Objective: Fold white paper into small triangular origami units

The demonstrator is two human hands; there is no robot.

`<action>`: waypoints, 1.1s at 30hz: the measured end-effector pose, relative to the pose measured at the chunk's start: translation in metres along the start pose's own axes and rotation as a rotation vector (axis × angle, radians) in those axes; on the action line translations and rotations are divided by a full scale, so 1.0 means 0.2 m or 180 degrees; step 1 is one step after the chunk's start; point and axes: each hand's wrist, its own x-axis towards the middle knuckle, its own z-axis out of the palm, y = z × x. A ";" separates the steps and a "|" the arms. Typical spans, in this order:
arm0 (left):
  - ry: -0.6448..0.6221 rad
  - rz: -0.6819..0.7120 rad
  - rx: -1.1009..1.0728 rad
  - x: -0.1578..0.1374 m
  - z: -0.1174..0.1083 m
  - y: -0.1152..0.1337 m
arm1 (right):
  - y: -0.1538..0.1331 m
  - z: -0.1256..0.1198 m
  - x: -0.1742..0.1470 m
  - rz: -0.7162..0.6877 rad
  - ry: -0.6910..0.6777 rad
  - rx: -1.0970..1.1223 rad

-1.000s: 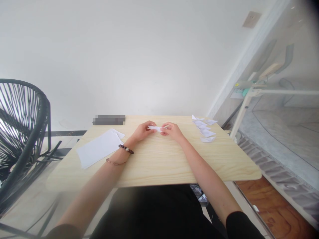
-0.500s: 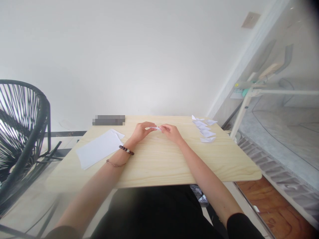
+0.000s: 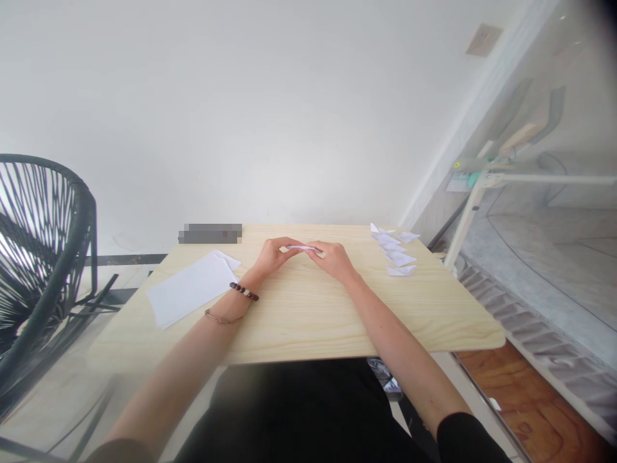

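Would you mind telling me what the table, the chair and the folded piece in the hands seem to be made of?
Folded piece: most likely paper, thin and white with a matt finish.
Table: wood or a wood-look laminate, pale and smooth; grain lines show, but could be printed.
Chair: dark, dull strands, perhaps plastic cord, strung on a rounded frame, maybe metal.

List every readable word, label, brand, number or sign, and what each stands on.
No text can be read.
Pale card beside the white frame: marks too small, blurred.
Dark pixelated block: obscured.
Held folded paper, flat sheets, folded pieces: no writing visible.
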 end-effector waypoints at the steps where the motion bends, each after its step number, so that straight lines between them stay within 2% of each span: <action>1: -0.0002 -0.0007 -0.0002 0.00 0.00 0.00 | 0.00 0.00 0.00 0.0008 0.0010 -0.0005; 12: -0.0031 -0.0043 -0.0055 0.00 0.00 0.00 | 0.00 0.01 0.00 0.0052 0.0058 0.0303; 19: -0.0166 -0.0305 -0.0167 -0.01 0.00 0.00 | 0.02 0.01 0.00 0.0117 -0.0096 0.0317; 26: -0.0028 -0.0570 -0.0416 0.00 0.02 -0.05 | 0.02 0.02 0.01 0.0183 -0.0102 0.0350; 30: -0.0503 -0.0819 -0.1016 -0.01 0.01 -0.08 | 0.07 0.04 0.00 0.0597 -0.0134 0.0827; 33: -0.0712 -0.1007 -0.1391 -0.01 0.02 -0.09 | 0.11 0.05 -0.01 0.0951 -0.0387 0.1305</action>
